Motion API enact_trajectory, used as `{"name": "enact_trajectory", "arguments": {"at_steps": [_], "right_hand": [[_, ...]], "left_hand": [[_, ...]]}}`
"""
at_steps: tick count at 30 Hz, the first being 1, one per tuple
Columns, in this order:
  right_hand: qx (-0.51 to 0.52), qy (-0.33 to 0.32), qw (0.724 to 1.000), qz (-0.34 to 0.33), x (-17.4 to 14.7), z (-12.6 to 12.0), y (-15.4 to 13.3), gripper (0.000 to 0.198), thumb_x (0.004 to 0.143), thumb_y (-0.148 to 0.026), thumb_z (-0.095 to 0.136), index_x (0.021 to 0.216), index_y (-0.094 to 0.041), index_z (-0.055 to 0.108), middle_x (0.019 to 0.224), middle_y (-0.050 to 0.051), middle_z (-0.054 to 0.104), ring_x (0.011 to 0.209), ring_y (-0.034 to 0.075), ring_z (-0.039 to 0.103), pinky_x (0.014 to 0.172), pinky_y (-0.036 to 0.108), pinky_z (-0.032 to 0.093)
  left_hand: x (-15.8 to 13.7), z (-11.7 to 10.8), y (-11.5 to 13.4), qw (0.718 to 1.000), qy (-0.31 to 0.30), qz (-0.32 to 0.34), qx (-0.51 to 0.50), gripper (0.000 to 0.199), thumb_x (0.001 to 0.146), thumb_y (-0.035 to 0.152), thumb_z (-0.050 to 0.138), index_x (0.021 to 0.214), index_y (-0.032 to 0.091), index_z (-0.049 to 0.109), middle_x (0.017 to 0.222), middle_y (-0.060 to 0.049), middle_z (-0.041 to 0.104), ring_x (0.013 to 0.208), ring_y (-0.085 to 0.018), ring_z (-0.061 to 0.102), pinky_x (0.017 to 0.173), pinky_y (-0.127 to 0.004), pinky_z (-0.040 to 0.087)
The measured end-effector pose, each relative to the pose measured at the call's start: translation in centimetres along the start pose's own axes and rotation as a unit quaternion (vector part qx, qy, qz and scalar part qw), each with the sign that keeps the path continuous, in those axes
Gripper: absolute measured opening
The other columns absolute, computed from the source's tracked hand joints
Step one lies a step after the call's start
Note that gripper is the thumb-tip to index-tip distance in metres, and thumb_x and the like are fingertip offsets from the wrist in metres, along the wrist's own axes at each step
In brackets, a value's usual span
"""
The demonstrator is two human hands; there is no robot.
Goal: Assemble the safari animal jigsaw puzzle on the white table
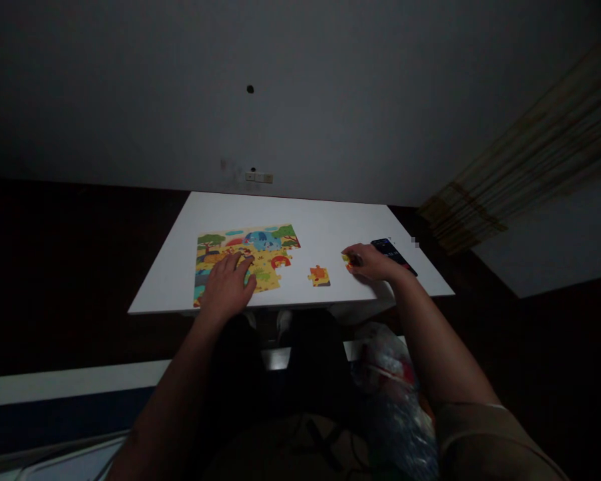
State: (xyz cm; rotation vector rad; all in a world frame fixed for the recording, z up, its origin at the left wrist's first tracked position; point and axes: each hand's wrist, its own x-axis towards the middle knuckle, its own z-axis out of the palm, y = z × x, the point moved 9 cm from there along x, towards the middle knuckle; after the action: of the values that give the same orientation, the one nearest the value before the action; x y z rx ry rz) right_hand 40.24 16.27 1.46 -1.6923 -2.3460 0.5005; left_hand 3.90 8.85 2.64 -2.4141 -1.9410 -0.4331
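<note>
A mostly joined jigsaw puzzle (pixel 268 275) with a colourful animal scene lies on the left half of the white table; its lower right corner has a gap. My left hand (pixel 229 284) rests flat on the puzzle, fingers spread. To the right of the puzzle, a loose orange and yellow puzzle piece (pixel 319 276) lies apart on the table. Farther right, my right hand (pixel 368 262) pinches another puzzle piece (pixel 348 260), yellow and partly hidden by the fingers, close to the tabletop.
A dark phone (pixel 394 256) with a lit screen lies just beyond my right hand. The white table (pixel 330 220) stands near a grey wall with a socket (pixel 259 178). A clear plastic bag (pixel 388 381) sits beside my right leg, and a curtain (pixel 501 180) hangs at right.
</note>
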Motion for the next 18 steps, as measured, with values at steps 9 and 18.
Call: {"name": "enact_trajectory", "arguments": {"at_steps": [9, 18], "right_hand": [[0.048, -0.007, 0.999, -0.009, 0.7, -0.1, -2.8, 0.050, 0.069, -0.016, 0.071, 0.117, -0.024, 0.061, 0.111, 0.011, 0.061, 0.090, 0.022, 0.062, 0.083, 0.035, 0.052], [0.182, 0.091, 0.979, -0.020, 4.6, 0.1, -8.7, 0.040, 0.078, -0.029, 0.068, 0.116, -0.022, 0.060, 0.096, 0.006, 0.069, 0.086, 0.020, 0.065, 0.078, 0.034, 0.054]], "left_hand": [[-0.1, -0.1, -0.1, 1.000, -0.002, 0.000, -0.007, 0.048, 0.094, 0.039, 0.038, 0.139, 0.021, 0.044, 0.145, -0.010, 0.044, 0.133, -0.028, 0.038, 0.114, -0.046, 0.025], [-0.1, -0.1, -0.4, 1.000, 0.009, -0.004, -0.010, 0.048, 0.094, 0.040, 0.038, 0.138, 0.024, 0.046, 0.144, -0.009, 0.046, 0.133, -0.028, 0.039, 0.114, -0.045, 0.026]]}}
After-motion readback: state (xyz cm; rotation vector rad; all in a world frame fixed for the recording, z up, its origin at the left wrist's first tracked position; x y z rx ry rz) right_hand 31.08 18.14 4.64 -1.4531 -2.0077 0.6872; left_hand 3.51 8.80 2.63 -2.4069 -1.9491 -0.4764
